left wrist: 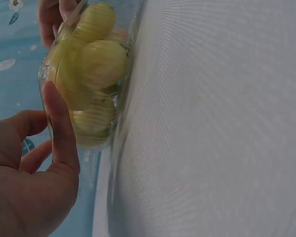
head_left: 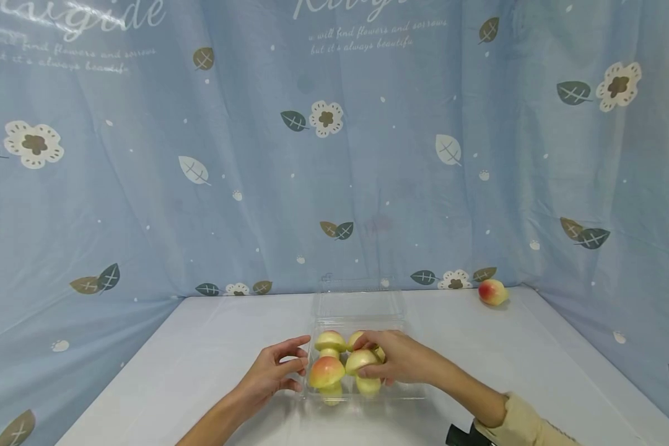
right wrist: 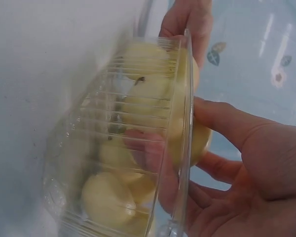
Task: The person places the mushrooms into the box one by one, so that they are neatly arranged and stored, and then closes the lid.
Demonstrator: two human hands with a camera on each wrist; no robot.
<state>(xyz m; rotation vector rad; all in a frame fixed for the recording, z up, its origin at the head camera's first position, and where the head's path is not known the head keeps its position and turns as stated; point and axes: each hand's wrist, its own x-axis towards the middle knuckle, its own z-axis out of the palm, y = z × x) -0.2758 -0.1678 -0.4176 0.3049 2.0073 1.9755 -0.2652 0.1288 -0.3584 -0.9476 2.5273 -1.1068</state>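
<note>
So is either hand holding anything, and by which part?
The right hand holds a peach-like fruit by its rounded upper part; whether the left hand grips the clear container is unclear.

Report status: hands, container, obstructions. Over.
Right hand grips mushroom-shaped piece in open clear container; left hand at its left side. Nothing seen blocking; loose red-yellow piece lies far right, apart.

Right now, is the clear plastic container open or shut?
Open: the container has its lid folded back on the far side, and the right hand grips a fruit inside.
</note>
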